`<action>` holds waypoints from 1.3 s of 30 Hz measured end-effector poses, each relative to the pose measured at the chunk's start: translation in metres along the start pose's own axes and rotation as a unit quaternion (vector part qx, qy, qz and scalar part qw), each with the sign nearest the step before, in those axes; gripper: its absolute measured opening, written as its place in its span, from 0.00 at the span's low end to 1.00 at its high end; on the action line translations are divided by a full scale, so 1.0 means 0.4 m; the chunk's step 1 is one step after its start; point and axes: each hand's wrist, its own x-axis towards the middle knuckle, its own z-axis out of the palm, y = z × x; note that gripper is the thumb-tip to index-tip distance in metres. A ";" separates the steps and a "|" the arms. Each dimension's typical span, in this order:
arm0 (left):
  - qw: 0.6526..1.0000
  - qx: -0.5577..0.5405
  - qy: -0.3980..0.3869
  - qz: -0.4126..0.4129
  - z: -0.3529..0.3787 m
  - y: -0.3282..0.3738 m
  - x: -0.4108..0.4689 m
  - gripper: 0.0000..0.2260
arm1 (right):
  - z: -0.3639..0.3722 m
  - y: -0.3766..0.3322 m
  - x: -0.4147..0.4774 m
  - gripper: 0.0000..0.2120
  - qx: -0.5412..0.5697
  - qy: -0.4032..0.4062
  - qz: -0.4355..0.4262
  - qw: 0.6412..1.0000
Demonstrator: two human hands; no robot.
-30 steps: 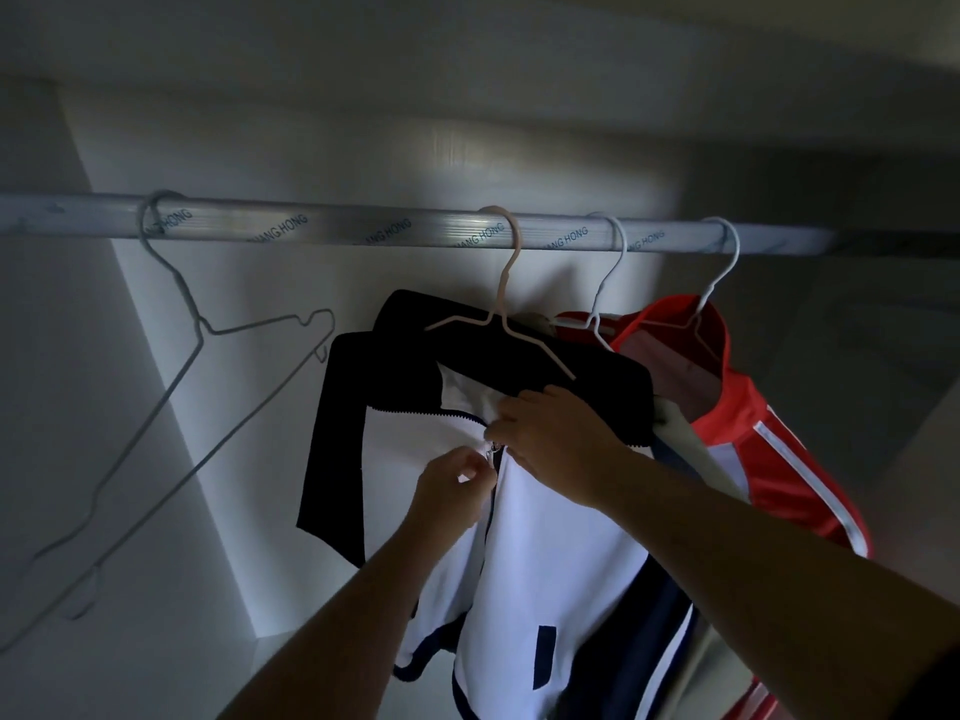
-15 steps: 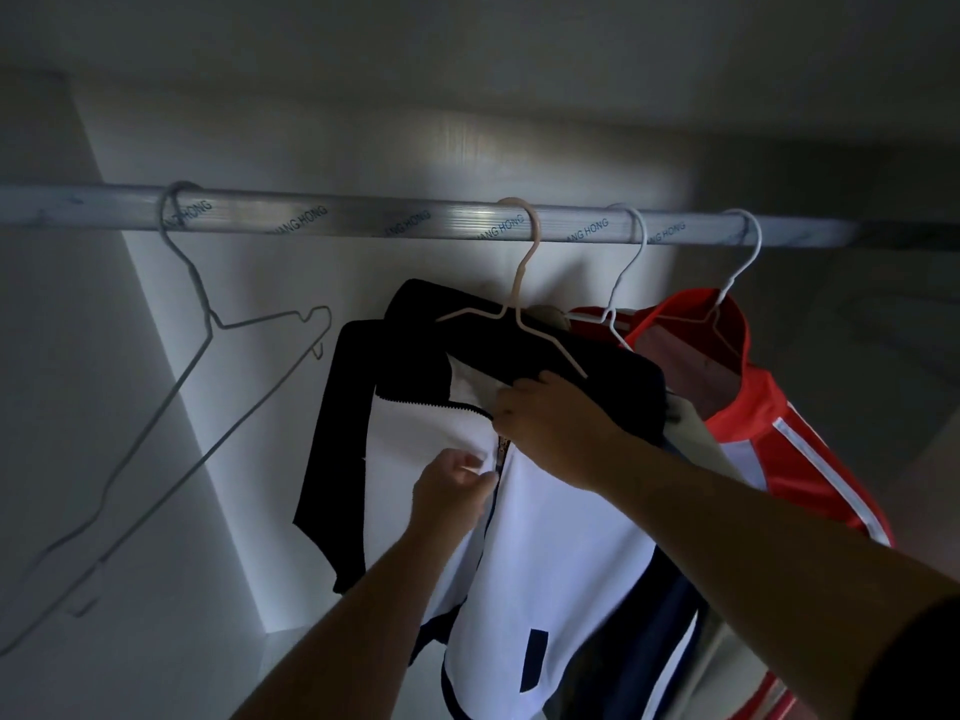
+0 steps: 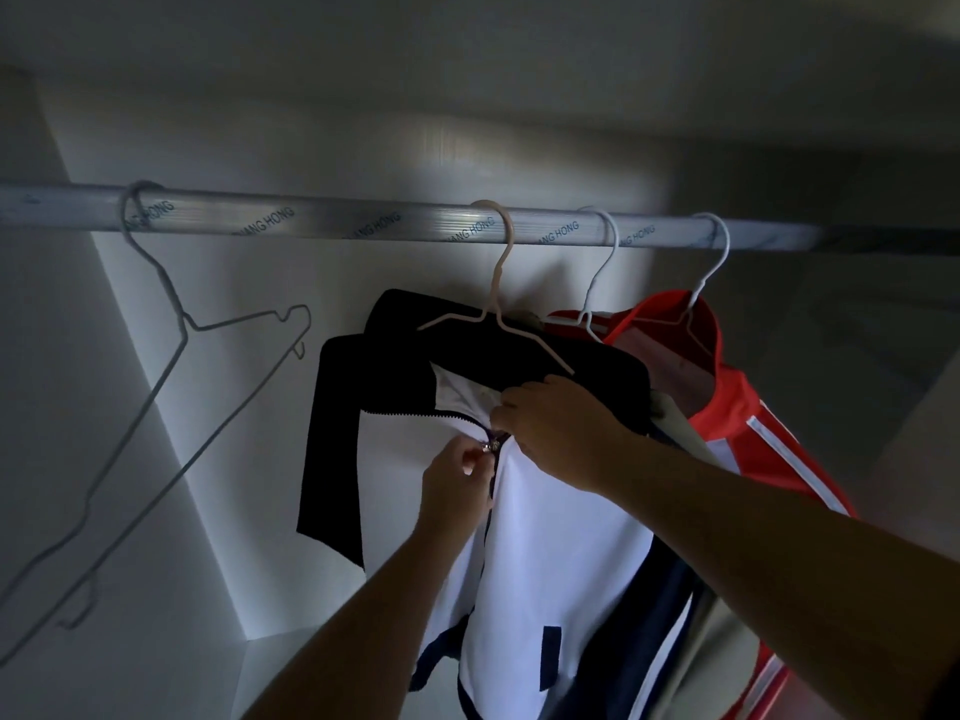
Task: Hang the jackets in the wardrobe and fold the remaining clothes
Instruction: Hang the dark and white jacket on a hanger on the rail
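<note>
Now the jacket (image 3: 561, 537) hangs on a hanger (image 3: 498, 324) on the rod (image 3: 337, 220). L hand (image 3: 452, 485) pinches the zip (image 3: 487, 448), R hand (image 3: 556, 423) grips the jacket just above. Zip line runs up & down, L hand is nearer

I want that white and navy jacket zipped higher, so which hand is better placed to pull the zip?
Left, probably. The left hand pinches the zipper pull, while the right hand grips the white and navy jacket just below the collar, steadying the fabric.
</note>
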 end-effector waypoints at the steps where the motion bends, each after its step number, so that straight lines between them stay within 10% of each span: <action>1: 0.999 -0.018 -0.030 -0.014 -0.009 -0.002 -0.004 0.05 | 0.001 -0.002 -0.001 0.13 0.007 0.010 0.000 1.000; 16: 0.974 -0.182 -0.058 -0.125 -0.137 -0.025 -0.055 0.11 | 0.030 -0.084 0.048 0.12 0.155 0.041 -0.006 0.987; 24: 0.959 0.257 0.087 0.088 -0.056 -0.041 -0.075 0.11 | -0.032 -0.079 0.044 0.13 0.150 0.040 0.072 0.985; 39: 0.947 0.322 -0.003 0.000 -0.040 -0.103 -0.106 0.09 | -0.186 0.008 0.032 0.07 0.185 0.215 0.174 0.943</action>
